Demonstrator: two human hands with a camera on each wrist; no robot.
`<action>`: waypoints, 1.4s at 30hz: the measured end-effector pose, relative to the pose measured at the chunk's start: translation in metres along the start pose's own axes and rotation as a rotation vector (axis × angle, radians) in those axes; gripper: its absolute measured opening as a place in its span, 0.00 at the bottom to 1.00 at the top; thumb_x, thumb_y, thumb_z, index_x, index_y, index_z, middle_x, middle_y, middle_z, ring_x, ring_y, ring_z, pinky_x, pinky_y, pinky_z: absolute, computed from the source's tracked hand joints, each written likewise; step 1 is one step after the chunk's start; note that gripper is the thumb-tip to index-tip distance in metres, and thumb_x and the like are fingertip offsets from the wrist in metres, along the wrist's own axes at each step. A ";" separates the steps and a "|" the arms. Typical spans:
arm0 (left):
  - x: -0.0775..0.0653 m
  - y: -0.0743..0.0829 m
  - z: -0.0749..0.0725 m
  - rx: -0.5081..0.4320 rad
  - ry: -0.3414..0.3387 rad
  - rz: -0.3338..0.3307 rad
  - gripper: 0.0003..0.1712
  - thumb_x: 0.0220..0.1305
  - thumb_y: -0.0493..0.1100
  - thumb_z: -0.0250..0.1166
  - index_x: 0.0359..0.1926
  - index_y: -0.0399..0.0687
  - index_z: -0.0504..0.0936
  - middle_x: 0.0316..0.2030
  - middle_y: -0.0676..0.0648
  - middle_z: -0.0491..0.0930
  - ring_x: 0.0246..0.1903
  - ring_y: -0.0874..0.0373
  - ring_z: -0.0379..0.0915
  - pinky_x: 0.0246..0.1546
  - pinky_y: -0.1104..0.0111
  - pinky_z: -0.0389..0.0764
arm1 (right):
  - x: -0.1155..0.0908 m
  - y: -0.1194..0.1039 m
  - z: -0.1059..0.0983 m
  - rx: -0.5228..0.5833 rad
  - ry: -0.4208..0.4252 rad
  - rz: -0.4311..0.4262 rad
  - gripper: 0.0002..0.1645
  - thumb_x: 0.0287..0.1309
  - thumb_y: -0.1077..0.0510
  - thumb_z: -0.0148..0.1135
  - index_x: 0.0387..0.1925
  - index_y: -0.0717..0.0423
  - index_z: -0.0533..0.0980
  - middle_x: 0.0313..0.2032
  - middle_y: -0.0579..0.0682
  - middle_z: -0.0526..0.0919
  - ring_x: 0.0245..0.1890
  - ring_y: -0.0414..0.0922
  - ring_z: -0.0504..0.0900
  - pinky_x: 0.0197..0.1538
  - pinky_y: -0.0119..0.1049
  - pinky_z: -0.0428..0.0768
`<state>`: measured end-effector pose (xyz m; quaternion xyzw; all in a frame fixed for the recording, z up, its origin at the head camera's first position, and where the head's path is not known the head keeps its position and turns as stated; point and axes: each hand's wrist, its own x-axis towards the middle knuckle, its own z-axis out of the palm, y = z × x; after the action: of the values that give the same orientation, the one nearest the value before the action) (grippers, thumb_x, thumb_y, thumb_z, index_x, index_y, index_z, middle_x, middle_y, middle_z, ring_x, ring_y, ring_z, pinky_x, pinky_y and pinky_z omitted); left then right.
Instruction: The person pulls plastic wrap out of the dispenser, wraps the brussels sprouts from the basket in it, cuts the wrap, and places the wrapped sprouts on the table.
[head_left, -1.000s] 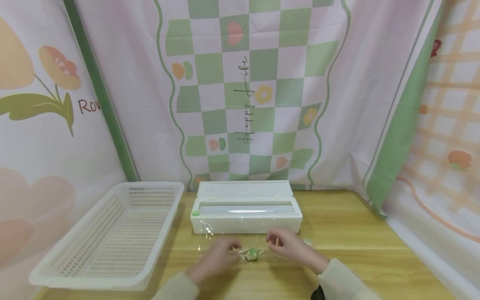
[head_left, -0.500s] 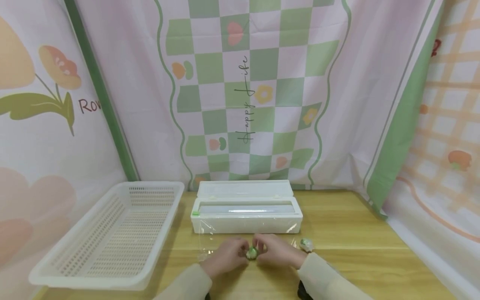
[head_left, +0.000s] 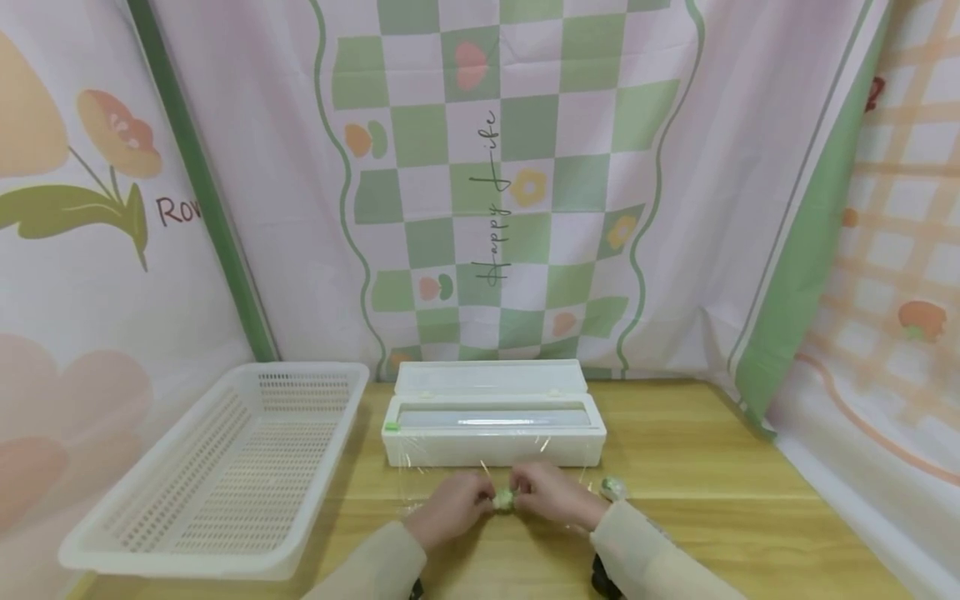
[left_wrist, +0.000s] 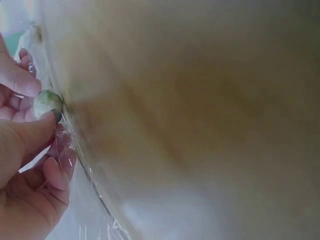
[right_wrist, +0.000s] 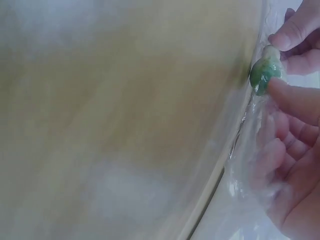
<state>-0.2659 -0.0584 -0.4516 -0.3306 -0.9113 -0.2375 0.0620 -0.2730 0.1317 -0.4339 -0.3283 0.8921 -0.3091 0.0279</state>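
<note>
A small, round green-and-white vegetable [head_left: 503, 500], its kind unclear, sits in clear cling film [head_left: 420, 477] just above the table. My left hand [head_left: 454, 505] pinches its left side, thumb against the pale end [left_wrist: 47, 102] in the left wrist view. From the other side my right hand [head_left: 553, 493] pinches it through the film; in the right wrist view the thumb presses by the green end [right_wrist: 265, 74]. Film bunches around the fingers of both hands. Behind them stands a white cling film dispenser [head_left: 493, 450], lid up, the film running out over its front.
A second green-and-white piece [head_left: 612, 489], apparently film-wrapped, lies beside the right wrist. At the left stands a white perforated basket [head_left: 318, 492]. The wooden table [head_left: 690, 450] ends at a patterned curtain [head_left: 525, 250] behind the dispenser.
Both hands have come inward from either side of the vegetable and now hold it with the film gathered about it. The right forearm's shift has uncovered the second piece.
</note>
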 end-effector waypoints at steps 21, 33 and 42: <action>0.007 -0.006 0.000 0.018 0.052 -0.020 0.07 0.53 0.41 0.68 0.32 0.46 0.79 0.24 0.57 0.76 0.23 0.67 0.70 0.26 0.75 0.73 | 0.007 0.008 -0.002 -0.067 0.079 0.028 0.06 0.54 0.62 0.62 0.23 0.54 0.80 0.21 0.39 0.77 0.22 0.35 0.71 0.28 0.32 0.72; 0.013 -0.013 0.001 0.095 0.106 -0.009 0.04 0.48 0.37 0.69 0.21 0.48 0.83 0.17 0.59 0.75 0.19 0.67 0.67 0.24 0.74 0.71 | 0.010 0.009 -0.002 -0.074 0.011 -0.009 0.06 0.48 0.62 0.67 0.20 0.52 0.79 0.16 0.37 0.72 0.17 0.33 0.67 0.21 0.28 0.69; 0.011 -0.013 0.001 0.147 0.105 0.068 0.05 0.48 0.34 0.67 0.21 0.48 0.85 0.17 0.57 0.78 0.19 0.66 0.69 0.23 0.75 0.71 | 0.013 0.008 -0.006 -0.265 0.050 -0.140 0.14 0.47 0.65 0.67 0.12 0.51 0.76 0.13 0.36 0.69 0.15 0.31 0.62 0.20 0.26 0.65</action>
<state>-0.2826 -0.0598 -0.4545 -0.3430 -0.9100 -0.1848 0.1420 -0.2886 0.1317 -0.4319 -0.3824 0.9005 -0.1982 -0.0595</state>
